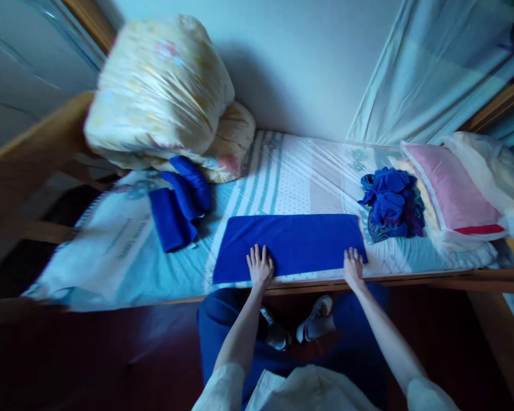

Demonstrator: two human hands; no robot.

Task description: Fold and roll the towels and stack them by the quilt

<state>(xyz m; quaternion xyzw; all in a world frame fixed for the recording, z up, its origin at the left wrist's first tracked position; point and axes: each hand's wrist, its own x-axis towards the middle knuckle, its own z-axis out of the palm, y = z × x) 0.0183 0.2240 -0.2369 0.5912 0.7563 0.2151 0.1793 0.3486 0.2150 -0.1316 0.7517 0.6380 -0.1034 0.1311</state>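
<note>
A blue towel [306, 242] lies spread in a long flat rectangle along the near side of the bed. My left hand [260, 266] rests on its near edge, left of the middle, with the fingers spread. Near the towel's right end, my right hand [353, 266] lies on the near corner area, fingers stretched out. To the left, several folded blue cloths [173, 211] sit in a small group. A crumpled heap of blue and darker cloths [389, 200] is on the right.
A bulky cream quilt [154, 85] is piled at the back left of the bed [282, 165]. A pink pillow [454, 185] and clear plastic lie at the right end. Wooden bed rails [437, 279] run along the front. A pale curtain hangs at the back right.
</note>
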